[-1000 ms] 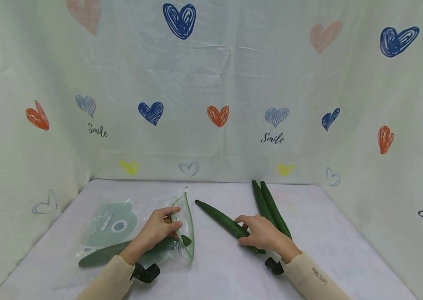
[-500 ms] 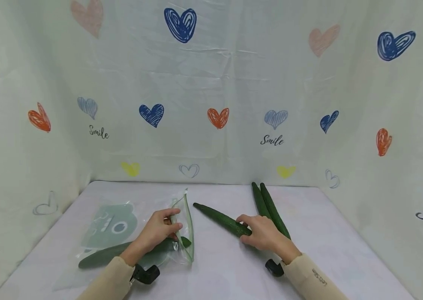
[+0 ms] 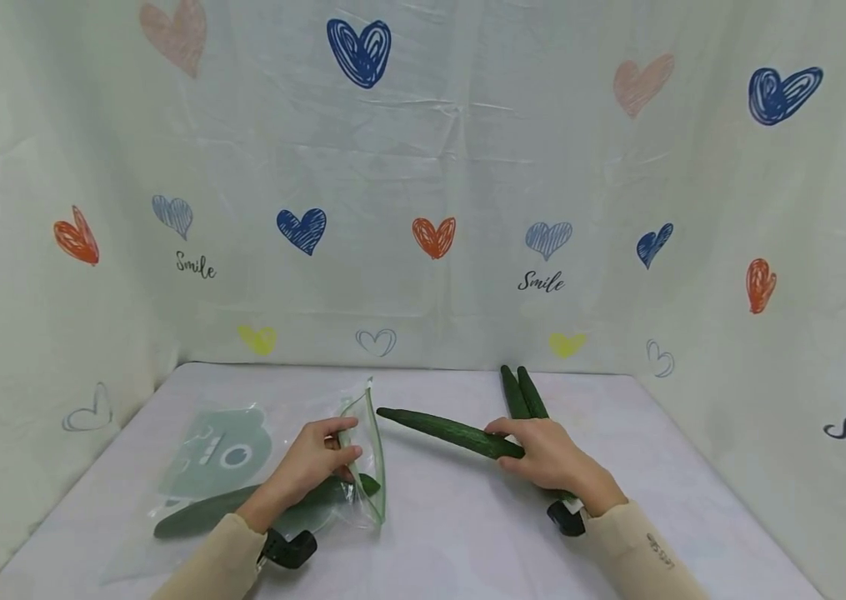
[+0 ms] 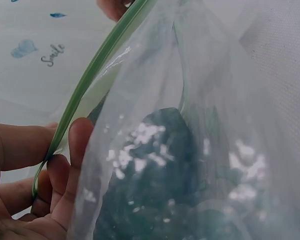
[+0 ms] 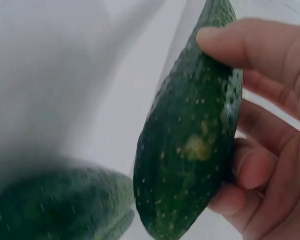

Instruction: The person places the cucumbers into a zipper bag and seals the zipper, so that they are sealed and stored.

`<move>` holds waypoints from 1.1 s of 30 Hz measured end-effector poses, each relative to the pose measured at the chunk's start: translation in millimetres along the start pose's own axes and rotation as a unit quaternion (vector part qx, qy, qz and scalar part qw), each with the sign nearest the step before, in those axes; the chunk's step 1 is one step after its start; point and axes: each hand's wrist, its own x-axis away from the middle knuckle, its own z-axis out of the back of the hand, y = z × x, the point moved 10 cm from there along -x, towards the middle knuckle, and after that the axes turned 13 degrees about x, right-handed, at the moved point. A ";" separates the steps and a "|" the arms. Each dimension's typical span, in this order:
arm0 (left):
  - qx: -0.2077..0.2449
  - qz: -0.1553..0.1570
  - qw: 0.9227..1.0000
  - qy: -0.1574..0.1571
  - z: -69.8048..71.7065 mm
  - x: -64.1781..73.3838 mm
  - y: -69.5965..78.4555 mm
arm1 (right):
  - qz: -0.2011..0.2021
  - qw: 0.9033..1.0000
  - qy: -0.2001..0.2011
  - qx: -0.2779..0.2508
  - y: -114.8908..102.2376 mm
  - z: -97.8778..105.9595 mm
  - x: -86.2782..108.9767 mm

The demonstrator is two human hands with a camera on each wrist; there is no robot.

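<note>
My left hand [image 3: 312, 457] pinches the green-edged rim of a clear zip bag [image 4: 230, 150], and the bag's mouth stands spread apart. Inside the bag lies one cucumber [image 3: 201, 514], its tip close to the mouth. My right hand [image 3: 543, 452] grips a second cucumber [image 3: 445, 429] near its thick end, thumb on one side and fingers on the other in the right wrist view [image 5: 190, 130]. The thin end of that cucumber points left, close to the bag's opening.
Two more cucumbers [image 3: 523, 396] lie side by side at the back right, partly hidden behind my right hand. A green cartoon print [image 3: 216, 450] shows on the bag. A curtain with hearts [image 3: 433, 237] hangs behind the white table [image 3: 453, 550].
My right hand has lifted the cucumber and drawn it slightly right; its thin end has swung left toward the bag. The left hand keeps its place at the bag's rim.
</note>
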 end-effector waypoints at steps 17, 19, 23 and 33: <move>-0.001 -0.023 1.000 -0.019 0.7 1.4 6.3 | 0.060 0.996 -0.030 -0.056 -31.7 -16.0 -9.9; 0.000 -0.027 0.999 -0.022 -0.2 1.9 8.6 | 0.072 0.995 -0.035 -0.054 -40.8 -20.9 -15.8; 0.003 -0.030 0.999 -0.023 -2.1 2.2 9.6 | 0.097 0.993 -0.040 -0.050 -60.7 -29.1 -30.5; -0.001 -0.031 0.999 -0.016 -1.9 -0.4 7.9 | 0.137 0.986 -0.044 -0.085 -105.6 -49.4 -73.5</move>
